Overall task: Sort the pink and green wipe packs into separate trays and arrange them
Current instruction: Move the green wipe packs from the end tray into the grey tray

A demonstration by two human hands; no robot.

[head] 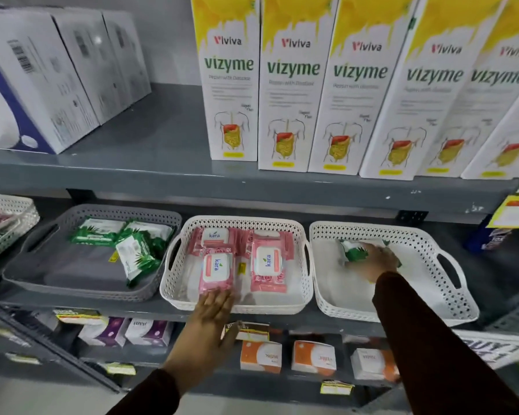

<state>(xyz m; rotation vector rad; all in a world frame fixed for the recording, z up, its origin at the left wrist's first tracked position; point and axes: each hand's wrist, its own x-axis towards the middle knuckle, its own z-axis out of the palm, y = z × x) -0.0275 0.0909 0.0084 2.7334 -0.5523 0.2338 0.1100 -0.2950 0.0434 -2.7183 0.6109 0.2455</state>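
On the grey shelf (168,307) below the row of Vizyme boxes (294,85), the middle white tray (174,277) serves as the landmark: it holds the pink wipe packs (267,265), some flat, some overlapping toward the back. Left of it, a grey tray (36,265) holds several green wipe packs (135,256) bunched at its far right corner. Right of it, another white tray (432,289) holds one green pack (354,251), on which the right hand (375,260) rests, fingers curled around it. The left hand (215,308) lies open, fingers spread, at the middle tray's front rim, touching the nearest pink pack (216,269).
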